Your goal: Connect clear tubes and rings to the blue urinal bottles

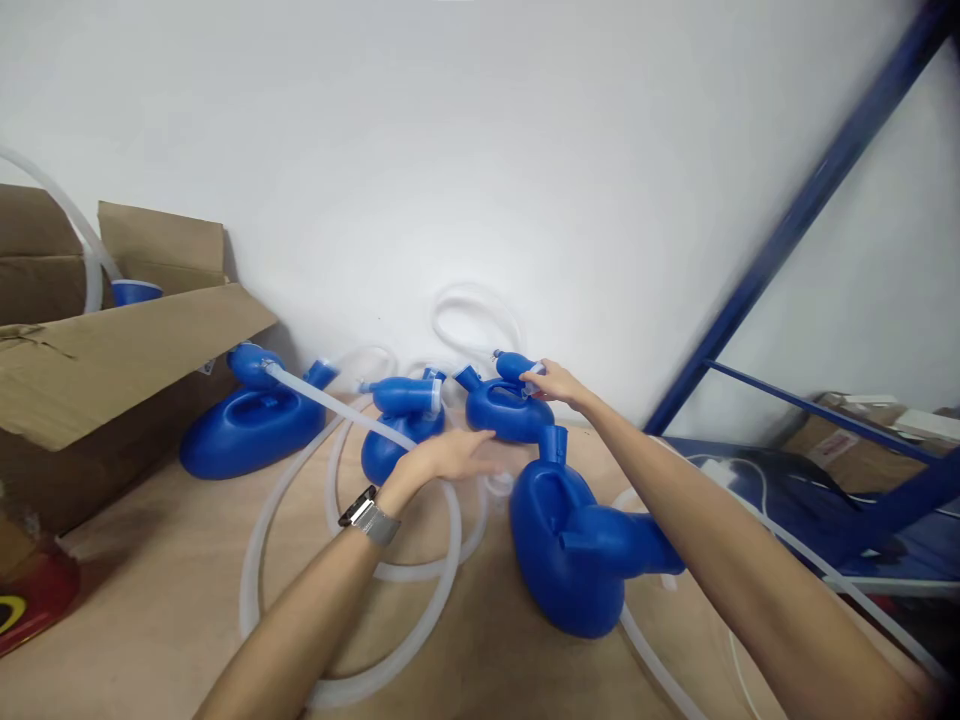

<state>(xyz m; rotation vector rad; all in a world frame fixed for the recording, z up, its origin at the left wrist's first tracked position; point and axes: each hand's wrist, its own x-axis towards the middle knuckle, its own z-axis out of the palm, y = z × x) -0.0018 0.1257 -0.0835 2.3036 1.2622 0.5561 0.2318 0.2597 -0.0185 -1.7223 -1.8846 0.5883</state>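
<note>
Several blue plastic urinal bottles with funnel-shaped heads and pale hoses lie on a wooden table. At the back, my right hand (551, 383) grips the blue funnel head (514, 366) by its clear rim, just above its bottle (506, 412). My left hand (450, 455), wearing a wristwatch (370, 514), is stretched out over the middle, its fingers apart and smeared by motion. Beside it lie a smaller-looking bottle (384, 455) and its funnel head (401, 397). Nearer on the right is another bottle (555, 560) with a funnel head (626, 540), partly behind my right forearm.
An open cardboard box (142, 350) at left holds a blue part and hose. Next to it rests another bottle (255, 430). Looped hose (450, 570) covers the table's middle. A red object (41, 600) lies front left; a blue metal frame (795, 210) rises at right.
</note>
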